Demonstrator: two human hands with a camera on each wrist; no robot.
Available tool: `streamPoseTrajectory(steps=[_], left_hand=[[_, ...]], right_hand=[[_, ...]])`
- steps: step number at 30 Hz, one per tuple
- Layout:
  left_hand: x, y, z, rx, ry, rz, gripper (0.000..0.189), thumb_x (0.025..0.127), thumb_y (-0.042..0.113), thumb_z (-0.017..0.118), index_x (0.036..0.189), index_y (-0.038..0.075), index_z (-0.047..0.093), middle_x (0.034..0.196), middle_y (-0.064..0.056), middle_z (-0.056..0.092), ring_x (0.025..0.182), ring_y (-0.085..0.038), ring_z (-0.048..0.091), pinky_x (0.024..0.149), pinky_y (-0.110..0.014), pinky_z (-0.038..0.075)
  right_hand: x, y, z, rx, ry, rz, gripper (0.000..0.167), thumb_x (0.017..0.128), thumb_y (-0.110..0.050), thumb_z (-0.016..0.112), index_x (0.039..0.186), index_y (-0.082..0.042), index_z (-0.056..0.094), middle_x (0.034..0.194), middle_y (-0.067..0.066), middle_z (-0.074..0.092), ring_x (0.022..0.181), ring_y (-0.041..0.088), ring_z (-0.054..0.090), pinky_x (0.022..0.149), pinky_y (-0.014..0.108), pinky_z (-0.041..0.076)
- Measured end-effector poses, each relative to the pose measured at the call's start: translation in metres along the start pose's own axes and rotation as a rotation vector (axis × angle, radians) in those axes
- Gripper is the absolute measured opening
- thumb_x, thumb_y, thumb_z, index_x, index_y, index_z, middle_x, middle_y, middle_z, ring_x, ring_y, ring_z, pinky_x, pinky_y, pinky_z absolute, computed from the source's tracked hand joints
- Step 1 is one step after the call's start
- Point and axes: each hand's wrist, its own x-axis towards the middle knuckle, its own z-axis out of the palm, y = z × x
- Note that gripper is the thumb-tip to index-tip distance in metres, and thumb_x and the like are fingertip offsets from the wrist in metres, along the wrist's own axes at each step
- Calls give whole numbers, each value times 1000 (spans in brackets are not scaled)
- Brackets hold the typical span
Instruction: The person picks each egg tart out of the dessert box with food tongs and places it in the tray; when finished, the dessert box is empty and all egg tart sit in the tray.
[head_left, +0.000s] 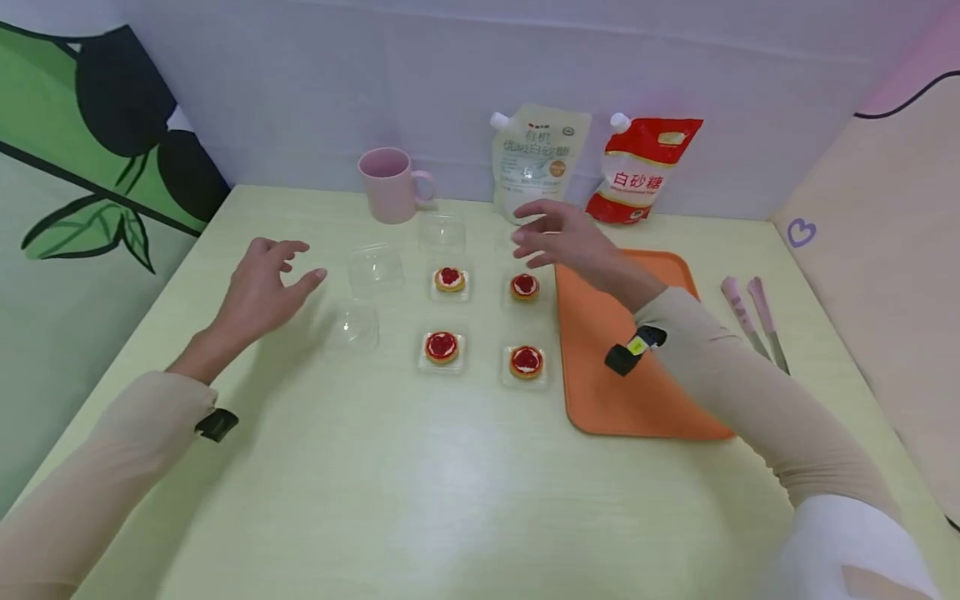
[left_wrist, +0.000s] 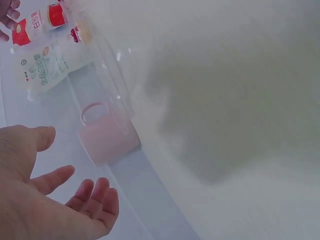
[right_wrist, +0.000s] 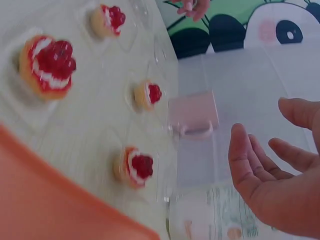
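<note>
On the back of the bench (head_left: 450, 508), an upright pale green stand-up pouch with a white cap (head_left: 534, 162) reads 有机 and 优级白砂糖; its finer print is too small to make out. Beside it, a red and white pouch with a white cap (head_left: 637, 179) reads 白砂糖. A plain pink mug with a side handle (head_left: 387, 198) stands to their left.

Four small round tarts with glossy red topping and white cream (head_left: 442, 347) sit in two rows of two, each on a clear square plastic base (head_left: 459, 367). The left edge of the flat orange tray (head_left: 600, 404) runs just beside the right-hand pair, while bench surface stretches from the front row toward the person. The left hand (head_left: 258, 287) hovers near the clear domed plastic covers (head_left: 376, 268), fingers apart and holding nothing. The right hand (head_left: 566, 237), fingers likewise loosely spread and holding nothing, hangs over the back right tart's far side.

That hand hides the pale pouch's lower corner, and the right sleeve (head_left: 720, 367) covers part of the tray. Two pink-handled metal utensils (head_left: 738, 310) lie beyond it, their exact kind unclear. The left wrist view blurs the covers' outlines.
</note>
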Motion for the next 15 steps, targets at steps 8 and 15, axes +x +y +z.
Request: streamPoseTrajectory(steps=[8, 15], left_hand=[[21, 26, 15, -37, -94, 106, 66, 91, 34, 71, 145, 5, 45, 136, -24, 40, 119, -42, 48, 92, -57, 43], [45, 49, 34, -50, -250, 189, 81, 83, 30, 82, 150, 8, 42, 144, -21, 36, 133, -40, 40, 107, -61, 38]], right_hand=[[-49, 50, -80, -127, 269, 93, 62, 97, -38, 62, 150, -15, 39, 135, 14, 55, 99, 8, 65, 84, 23, 57], [-99, 99, -140, -163, 445, 137, 74, 95, -42, 64, 153, -7, 32, 101, -20, 61, 82, -5, 63, 74, 16, 55]])
